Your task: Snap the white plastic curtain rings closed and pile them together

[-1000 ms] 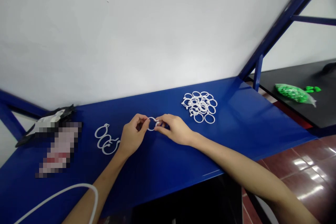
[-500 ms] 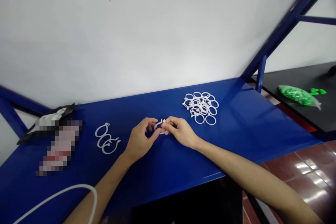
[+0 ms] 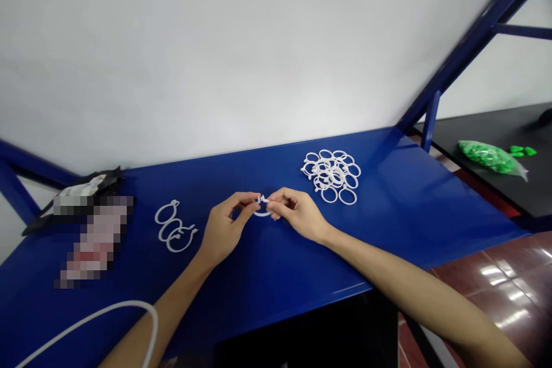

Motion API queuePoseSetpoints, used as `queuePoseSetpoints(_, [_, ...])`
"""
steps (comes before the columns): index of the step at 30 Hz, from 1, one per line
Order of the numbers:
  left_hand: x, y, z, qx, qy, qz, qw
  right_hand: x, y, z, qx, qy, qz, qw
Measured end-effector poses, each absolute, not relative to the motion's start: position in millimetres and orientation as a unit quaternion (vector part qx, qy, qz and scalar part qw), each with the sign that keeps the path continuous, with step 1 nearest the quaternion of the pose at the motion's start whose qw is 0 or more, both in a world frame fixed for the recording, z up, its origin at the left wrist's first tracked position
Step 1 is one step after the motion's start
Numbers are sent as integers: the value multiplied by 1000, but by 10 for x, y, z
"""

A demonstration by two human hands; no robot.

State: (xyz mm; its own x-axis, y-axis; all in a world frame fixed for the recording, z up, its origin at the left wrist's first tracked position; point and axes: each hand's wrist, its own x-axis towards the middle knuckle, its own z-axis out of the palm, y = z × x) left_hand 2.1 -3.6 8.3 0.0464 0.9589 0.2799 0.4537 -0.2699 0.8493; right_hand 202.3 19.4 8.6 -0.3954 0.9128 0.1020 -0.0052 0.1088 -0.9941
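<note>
Both hands meet over the middle of the blue table point(image 3: 388, 207), pinching one white plastic ring point(image 3: 262, 209) between them. My left hand point(image 3: 224, 227) grips its left side with thumb and fingers closed. My right hand point(image 3: 295, 214) pinches its right end, fingers curled. The ring is held just above the table surface. A pile of several white rings point(image 3: 331, 175) lies to the right behind my right hand. Three white rings point(image 3: 172, 230) lie flat to the left of my left hand.
A black packet and a blurred pack point(image 3: 92, 230) lie at the table's left end. A white tube point(image 3: 107, 316) curves over the near left edge. A bag of green pieces point(image 3: 489, 156) sits on a black table at the right. Blue frame bars rise on the right.
The hands shifted slightly right and kept working the ring between their fingertips; the ring turned from facing up to a tilted pose. The piles have not moved.
</note>
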Motion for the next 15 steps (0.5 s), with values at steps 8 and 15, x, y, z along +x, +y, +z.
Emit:
queuePoseSetpoints(8, [127, -124, 47, 721, 490, 452, 187, 2107, 136, 78, -327, -765, 391, 394])
queuePoseSetpoints(15, [133, -142, 58, 775, 430, 450, 111, 2126, 108, 38, -296, -814, 329, 376])
